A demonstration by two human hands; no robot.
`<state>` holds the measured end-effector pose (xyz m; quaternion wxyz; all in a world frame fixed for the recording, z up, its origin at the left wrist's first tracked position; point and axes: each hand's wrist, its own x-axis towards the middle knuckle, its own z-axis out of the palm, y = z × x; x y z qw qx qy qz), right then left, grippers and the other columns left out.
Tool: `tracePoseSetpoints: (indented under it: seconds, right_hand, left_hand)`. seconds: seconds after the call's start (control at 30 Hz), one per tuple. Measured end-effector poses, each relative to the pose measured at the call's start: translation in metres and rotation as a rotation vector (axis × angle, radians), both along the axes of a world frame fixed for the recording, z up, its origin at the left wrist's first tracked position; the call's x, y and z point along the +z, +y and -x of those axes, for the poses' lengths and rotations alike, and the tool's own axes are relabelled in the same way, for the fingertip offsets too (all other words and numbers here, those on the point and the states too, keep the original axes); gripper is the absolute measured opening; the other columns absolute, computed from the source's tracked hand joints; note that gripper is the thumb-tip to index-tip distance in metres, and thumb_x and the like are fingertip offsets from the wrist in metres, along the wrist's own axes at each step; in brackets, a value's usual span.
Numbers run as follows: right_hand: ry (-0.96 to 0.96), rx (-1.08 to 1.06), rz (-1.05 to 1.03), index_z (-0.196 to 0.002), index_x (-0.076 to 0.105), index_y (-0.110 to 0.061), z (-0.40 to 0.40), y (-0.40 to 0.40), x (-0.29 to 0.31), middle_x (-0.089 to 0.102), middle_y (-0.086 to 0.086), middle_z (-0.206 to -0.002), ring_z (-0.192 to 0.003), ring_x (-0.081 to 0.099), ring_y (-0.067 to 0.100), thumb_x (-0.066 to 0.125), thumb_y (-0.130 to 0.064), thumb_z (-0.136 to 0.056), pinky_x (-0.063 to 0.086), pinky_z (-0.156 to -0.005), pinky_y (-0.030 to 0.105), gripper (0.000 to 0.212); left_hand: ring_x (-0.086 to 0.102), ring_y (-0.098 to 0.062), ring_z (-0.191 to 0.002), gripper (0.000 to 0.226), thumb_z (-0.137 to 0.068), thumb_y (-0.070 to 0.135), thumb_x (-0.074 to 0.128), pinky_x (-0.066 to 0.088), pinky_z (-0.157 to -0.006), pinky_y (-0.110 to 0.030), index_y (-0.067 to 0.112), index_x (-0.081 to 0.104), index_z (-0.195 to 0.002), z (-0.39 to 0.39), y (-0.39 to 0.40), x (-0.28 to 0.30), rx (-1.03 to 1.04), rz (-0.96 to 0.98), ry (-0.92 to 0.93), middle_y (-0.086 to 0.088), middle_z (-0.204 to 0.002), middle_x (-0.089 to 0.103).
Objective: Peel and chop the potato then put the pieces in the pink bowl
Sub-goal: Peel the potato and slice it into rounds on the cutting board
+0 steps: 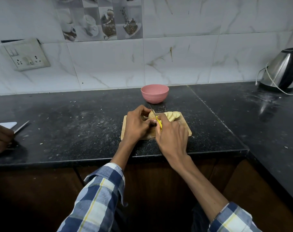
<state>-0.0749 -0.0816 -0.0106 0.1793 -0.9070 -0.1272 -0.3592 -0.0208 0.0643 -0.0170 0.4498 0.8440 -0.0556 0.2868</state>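
The potato [151, 115] sits on a small wooden cutting board [186, 127] near the front edge of the counter [75, 128], partly cut. The left hand [136, 125] curls its fingers [142, 109] over the uncut end, pinning it to the board. The right hand [172, 134] is clenched round the yellow handle of a knife [159, 123], whose blade stands against the cut face of the potato and points toward the back wall.

The main risk, as I judge it, is to the left fingertips: they lie just beside the blade, and the remaining piece is short and rounded, so it could roll or slip under pressure and carry the blade toward a finger. A thumb tucked near the handle is also close to the edge. Whether any skin is left on the piece cannot be told.

To the right of the blade a row of slices [172, 116] leans in an overlapping fan across the board's far right corner; a hard stroke could knock some onto the gritty counter.

The pink bowl [155, 93] stands just behind the board, toward the back wall, with nothing visible inside and nothing between it and the slices. Far off at the left edge another person's hand [0, 138] holds a second knife [21, 127] beside a white object [7, 124]. A steel kettle [283, 71] with its cord stands at the back right corner, well apart from the work.
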Motion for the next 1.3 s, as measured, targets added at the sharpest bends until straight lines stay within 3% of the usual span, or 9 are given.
tracePoseSetpoints:
  seconds: [0.47,0.63,0.83,0.97,1.07,1.13,1.3]
  right_hand:
    - [0.062,0.075,-0.068,-0.122,0.062,-0.024,-0.006,-0.004,0.002,0.070,0.009,-0.084,-0.078,0.067,0.033,0.059,-0.029,-0.098,0.044,-0.061,0.039,0.025]
    - [0.119,0.085,-0.144,-0.117,0.064,-0.025,-0.010,-0.005,0.009,0.071,0.007,-0.088,-0.086,0.064,0.032,0.060,-0.029,-0.098,0.036,-0.062,0.038,0.020]
    - [0.127,0.088,-0.184,-0.115,0.064,-0.027,-0.007,-0.006,0.007,0.071,0.006,-0.087,-0.084,0.066,0.033,0.062,-0.027,-0.096,0.042,-0.063,0.040,0.019]
    - [0.142,0.082,-0.195,-0.116,0.065,-0.026,-0.007,-0.005,0.009,0.072,0.005,-0.090,-0.088,0.066,0.032,0.062,-0.027,-0.097,0.042,-0.064,0.039,0.019]
    - [0.157,0.084,-0.188,-0.117,0.064,-0.025,-0.007,-0.005,0.013,0.070,0.005,-0.092,-0.091,0.064,0.030,0.060,-0.028,-0.098,0.035,-0.064,0.036,0.019]
    - [0.154,0.082,-0.177,-0.118,0.063,-0.025,-0.007,-0.004,0.012,0.069,0.007,-0.093,-0.091,0.064,0.031,0.059,-0.029,-0.099,0.036,-0.064,0.037,0.020]
    - [0.127,0.091,-0.139,-0.127,0.059,-0.025,-0.001,0.003,0.003,0.069,0.009,-0.091,-0.085,0.066,0.033,0.057,-0.030,-0.099,0.044,-0.064,0.040,0.028]
  left_hand:
    - [0.068,0.006,-0.078,0.030,-0.074,0.000,0.088,0.051,-0.070,-0.010,0.013,0.070,-0.095,0.003,-0.003,0.000,-0.014,0.032,-0.015,0.012,-0.086,0.073]
    - [0.070,0.005,-0.084,0.036,-0.072,0.000,0.089,0.053,-0.073,-0.011,0.012,0.070,-0.100,0.004,-0.001,0.000,-0.047,0.015,-0.033,0.009,-0.090,0.074]
    - [0.074,-0.006,-0.081,0.059,-0.077,-0.003,0.075,0.060,-0.078,-0.026,0.026,0.063,-0.127,0.007,-0.002,0.002,-0.113,-0.095,-0.056,0.002,-0.098,0.078]
    - [0.072,-0.010,-0.094,0.054,-0.078,0.010,0.077,0.058,-0.091,-0.037,0.032,0.070,-0.127,0.000,0.003,-0.001,-0.093,-0.215,-0.077,0.004,-0.107,0.077]
    - [0.071,-0.018,-0.093,0.059,-0.073,0.008,0.087,0.056,-0.092,-0.037,0.025,0.072,-0.127,-0.003,0.010,0.002,-0.122,-0.306,-0.054,-0.003,-0.109,0.075]
    - [0.068,-0.020,-0.090,0.061,-0.070,0.010,0.089,0.053,-0.093,-0.045,0.023,0.072,-0.127,-0.004,0.014,0.002,-0.105,-0.363,-0.082,-0.004,-0.106,0.074]
    - [0.061,-0.020,-0.087,0.054,-0.069,0.022,0.078,0.048,-0.091,-0.054,0.027,0.073,-0.123,-0.004,0.016,-0.006,-0.044,-0.388,-0.131,0.001,-0.096,0.072]
